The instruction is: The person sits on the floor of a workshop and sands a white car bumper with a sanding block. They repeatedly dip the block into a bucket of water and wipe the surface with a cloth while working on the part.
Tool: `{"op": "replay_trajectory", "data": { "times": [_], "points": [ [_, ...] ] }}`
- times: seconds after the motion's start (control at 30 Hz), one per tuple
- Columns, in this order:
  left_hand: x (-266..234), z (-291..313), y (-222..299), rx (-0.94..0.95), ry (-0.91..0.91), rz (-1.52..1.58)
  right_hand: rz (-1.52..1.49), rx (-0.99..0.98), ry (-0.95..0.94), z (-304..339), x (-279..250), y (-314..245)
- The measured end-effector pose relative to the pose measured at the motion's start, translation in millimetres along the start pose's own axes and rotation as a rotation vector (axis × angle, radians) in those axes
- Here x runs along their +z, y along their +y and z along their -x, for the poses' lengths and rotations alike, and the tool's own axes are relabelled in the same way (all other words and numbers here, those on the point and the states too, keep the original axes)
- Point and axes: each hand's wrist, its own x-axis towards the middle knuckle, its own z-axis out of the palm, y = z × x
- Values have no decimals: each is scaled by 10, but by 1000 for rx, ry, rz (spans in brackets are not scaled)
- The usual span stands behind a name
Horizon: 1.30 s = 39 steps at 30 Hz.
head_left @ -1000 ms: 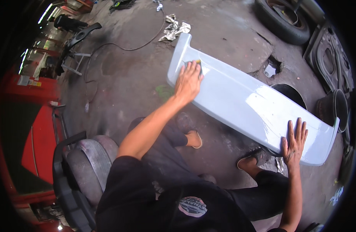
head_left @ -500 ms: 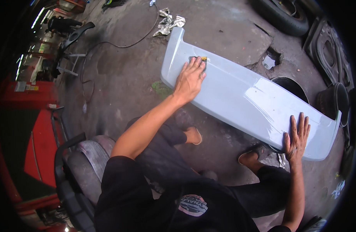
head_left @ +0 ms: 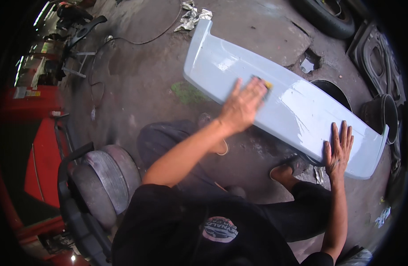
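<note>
A long, wet-looking light grey car spoiler [head_left: 239, 66] with upturned ends lies slantwise in front of me. My left hand [head_left: 244, 105], blurred by motion, presses a small dark-and-yellow sanding pad [head_left: 268, 84] against its surface, left of the middle. The pad is mostly hidden under the fingers. My right hand [head_left: 339, 153] rests flat near the spoiler's right end, fingers stretched out and holding nothing. Wet, shiny streaks show on the surface between my hands.
Under the spoiler's far edge stands a dark bucket [head_left: 331, 94], with another black bucket [head_left: 381, 115] to its right. A tire [head_left: 332, 22] lies at the far right. Crumpled paper [head_left: 191, 17] and a thin hose [head_left: 137, 43] are on the concrete floor. Stacked round shapes [head_left: 107, 179] stand at left.
My left hand has slid right and toward me along the spoiler, taking the sanding pad with it. My right hand stays at the same spot on the panel.
</note>
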Motion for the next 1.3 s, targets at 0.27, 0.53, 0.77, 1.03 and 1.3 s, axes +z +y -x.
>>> {"op": "replay_trajectory", "data": {
  "times": [0.27, 0.53, 0.77, 1.03, 1.3],
  "points": [
    [-35, 268, -409, -320, 207, -95, 20, -28, 26, 5, 80, 3],
    [-263, 667, -897, -551, 236, -116, 26, -60, 48, 11, 126, 41],
    [31, 710, 74, -288, 201, 37, 37, -74, 47, 24, 134, 96],
    [-482, 299, -1756, -679, 163, -56, 15, -125, 57, -16, 71, 36],
    [-75, 422, -441, -313, 176, -148, 22, -108, 20, -4, 23, 27]
  ]
}}
